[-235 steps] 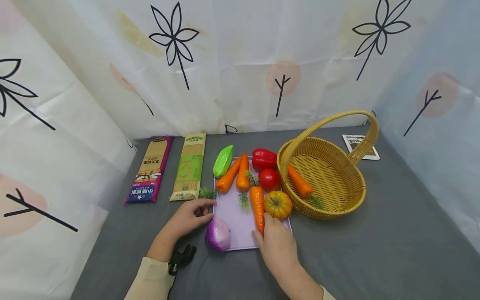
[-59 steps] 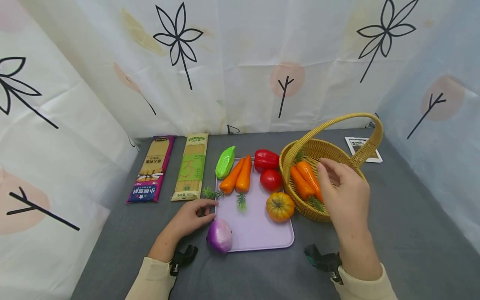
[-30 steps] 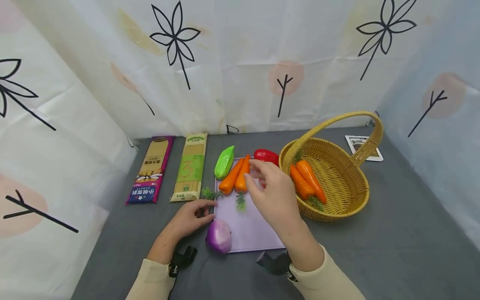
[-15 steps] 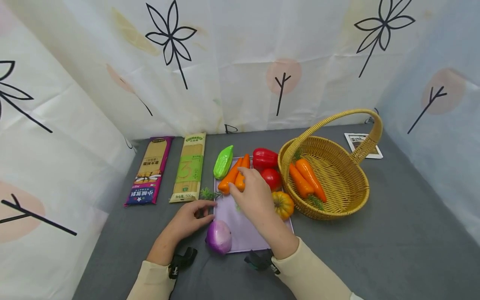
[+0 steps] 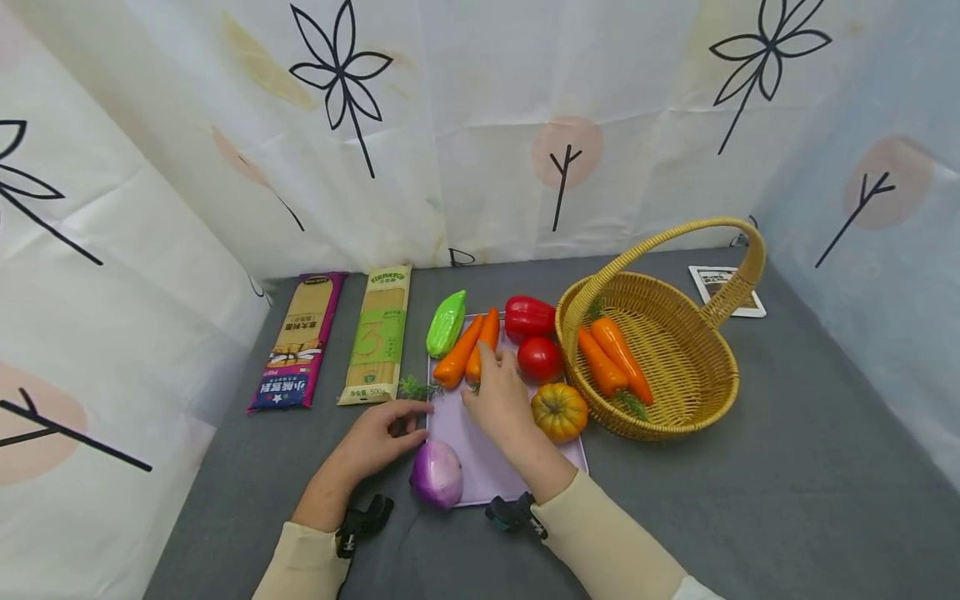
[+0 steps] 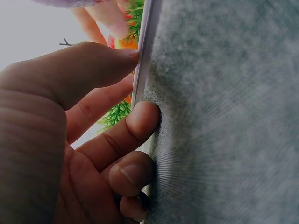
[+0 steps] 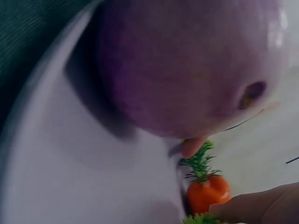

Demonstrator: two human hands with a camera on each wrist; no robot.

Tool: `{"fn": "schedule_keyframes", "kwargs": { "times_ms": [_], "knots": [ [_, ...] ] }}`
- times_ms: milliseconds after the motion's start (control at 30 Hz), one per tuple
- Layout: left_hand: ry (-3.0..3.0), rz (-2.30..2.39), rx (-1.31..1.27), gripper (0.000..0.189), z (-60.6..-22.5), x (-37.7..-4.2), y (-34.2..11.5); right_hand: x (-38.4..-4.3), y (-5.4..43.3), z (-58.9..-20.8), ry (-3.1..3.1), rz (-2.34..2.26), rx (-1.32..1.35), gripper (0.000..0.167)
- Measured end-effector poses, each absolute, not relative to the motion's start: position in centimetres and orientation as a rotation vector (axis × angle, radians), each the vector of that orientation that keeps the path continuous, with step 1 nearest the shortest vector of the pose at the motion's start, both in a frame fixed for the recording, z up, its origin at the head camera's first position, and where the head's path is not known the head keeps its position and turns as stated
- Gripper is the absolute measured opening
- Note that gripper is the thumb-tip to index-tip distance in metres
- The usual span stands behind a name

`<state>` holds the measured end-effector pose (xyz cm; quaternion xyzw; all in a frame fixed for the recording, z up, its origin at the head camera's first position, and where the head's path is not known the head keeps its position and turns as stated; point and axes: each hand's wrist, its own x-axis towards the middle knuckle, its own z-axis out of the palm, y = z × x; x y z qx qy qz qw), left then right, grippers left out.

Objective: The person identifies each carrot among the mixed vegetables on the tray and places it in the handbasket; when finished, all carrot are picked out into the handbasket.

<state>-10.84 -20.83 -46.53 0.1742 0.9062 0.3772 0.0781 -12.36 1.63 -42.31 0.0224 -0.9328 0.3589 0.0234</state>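
Note:
In the head view, my right hand (image 5: pixel 501 404) grips the lower end of a carrot (image 5: pixel 488 329) on the lilac tray (image 5: pixel 480 483), its fingers partly covering it. A second carrot (image 5: pixel 459 354) lies close on its left. My left hand (image 5: pixel 386 437) rests at the tray's left edge, fingers loosely bent; the left wrist view has its thumb (image 6: pixel 107 63) against the rim. Just below that hand sits a purple onion (image 5: pixel 437 475), which fills much of the right wrist view. A pumpkin (image 5: pixel 559 412), a tomato (image 5: pixel 540 359) and a red bell pepper (image 5: pixel 529 317) line the tray's right side.
A wicker basket (image 5: pixel 697 400) with a tall handle stands right of the tray, holding two carrots (image 5: pixel 621 358). A green vegetable (image 5: pixel 446 325) lies at the tray's far left corner. Two noodle packs (image 5: pixel 378 333) lie to the left, and a white packet (image 5: pixel 720 287) behind the basket.
A carrot has gone from the tray into the basket. My right hand has come back from the basket to another carrot, whose lower end has shifted slightly left. My left hand stays put.

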Motion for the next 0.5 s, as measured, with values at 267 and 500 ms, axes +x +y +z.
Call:
{"fn": "schedule_keyframes", "kwargs": {
  "times_ms": [267,500],
  "knots": [
    [2.714,1.13,0.531,0.033,-46.6,-10.8,-20.8,-12.9,1.6,-44.1,-2.864,1.064,0.045,0.076],
    [2.727,1.129,0.539,0.032,-46.7,-10.8,-20.9,-13.1,1.6,-44.6,-2.893,0.883,0.111,0.07]
  ]
}}
